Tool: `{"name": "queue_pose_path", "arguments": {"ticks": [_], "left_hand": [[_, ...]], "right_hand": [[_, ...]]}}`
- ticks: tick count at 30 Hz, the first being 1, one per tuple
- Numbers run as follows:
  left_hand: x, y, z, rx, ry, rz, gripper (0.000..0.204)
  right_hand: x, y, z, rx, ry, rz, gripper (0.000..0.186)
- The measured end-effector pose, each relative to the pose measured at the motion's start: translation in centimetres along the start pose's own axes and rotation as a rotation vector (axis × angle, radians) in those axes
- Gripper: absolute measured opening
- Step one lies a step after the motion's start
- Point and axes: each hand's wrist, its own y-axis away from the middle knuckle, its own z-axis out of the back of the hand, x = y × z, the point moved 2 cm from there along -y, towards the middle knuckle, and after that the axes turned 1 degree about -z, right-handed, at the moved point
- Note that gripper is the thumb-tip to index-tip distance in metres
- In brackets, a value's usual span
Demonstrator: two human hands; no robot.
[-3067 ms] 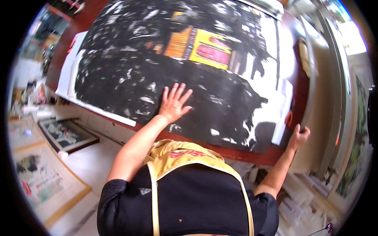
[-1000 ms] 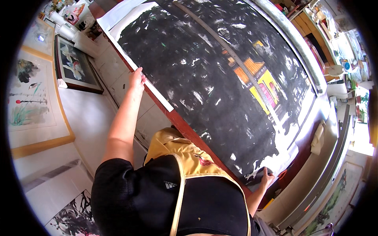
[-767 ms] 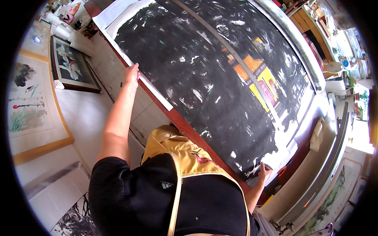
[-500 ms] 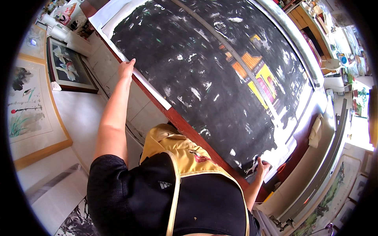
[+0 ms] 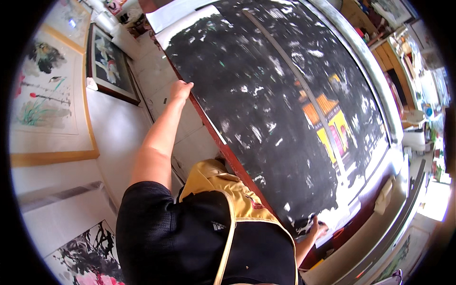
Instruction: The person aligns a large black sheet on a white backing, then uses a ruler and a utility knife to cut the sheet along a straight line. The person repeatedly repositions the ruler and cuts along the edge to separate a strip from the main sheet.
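A large painting (image 5: 256, 123), mostly black ink with a yellow and orange building (image 5: 330, 118), lies across a dark red table (image 5: 216, 131). At its near edge on the left, my left hand (image 5: 182, 90) pinches the painting's margin with thumb and fingers. My right hand (image 5: 317, 230) grips the white border at the near right corner, thumb on top; its other fingers are partly hidden. A long grey ruler-like strip (image 5: 304, 80) rests across the painting. White paper (image 5: 180, 13) shows beneath it at the far left corner.
A long pale roll (image 5: 365, 61) lies along the far side of the table. Framed paintings (image 5: 111, 61) lean on the left, above a tiled floor (image 5: 156, 80). A long metal rail (image 5: 399, 228) and a beige cloth (image 5: 384, 194) are at the right. Shelves (image 5: 392, 61) hold clutter behind.
The whole view has shifted, so table and painting sit farther right. The painting's near edge has come toward me at my left hand, covering most of the white strip there. Both hands keep their grip.
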Motion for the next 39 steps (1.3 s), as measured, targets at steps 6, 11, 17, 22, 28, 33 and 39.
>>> {"name": "queue_pose_path", "arguments": {"ticks": [6,11,17,22,28,33,39], "left_hand": [[0.0,0.5,0.7,0.027,0.064,0.037,0.034],[-0.5,1.4,1.1,0.050,0.033,0.016,0.031],[1.1,0.6,0.8,0.050,0.088,0.042,0.029],[4.1,-2.2,1.8,0.054,0.169,0.080,0.025],[0.6,-0.1,-1.5,0.358,0.657,0.106,0.035],[4.4,-4.6,0.6,0.251,0.565,0.126,0.027],[4.5,-6.6,-0.8,0.245,0.422,0.178,0.022]], "right_hand": [[0.7,0.5,0.6,0.006,0.017,-0.155,0.087],[-2.4,-2.2,-1.0,0.088,-0.192,-0.155,0.080],[-1.7,-1.3,0.7,0.023,0.020,-0.184,0.084],[-3.7,-1.1,-1.1,0.029,0.003,-0.332,0.096],[-9.7,-3.3,0.2,-0.233,0.325,-0.317,0.113],[-5.6,-0.8,0.8,-0.030,0.086,-0.184,0.096],[-7.3,0.5,1.2,0.067,-0.272,-0.343,0.090]]}}
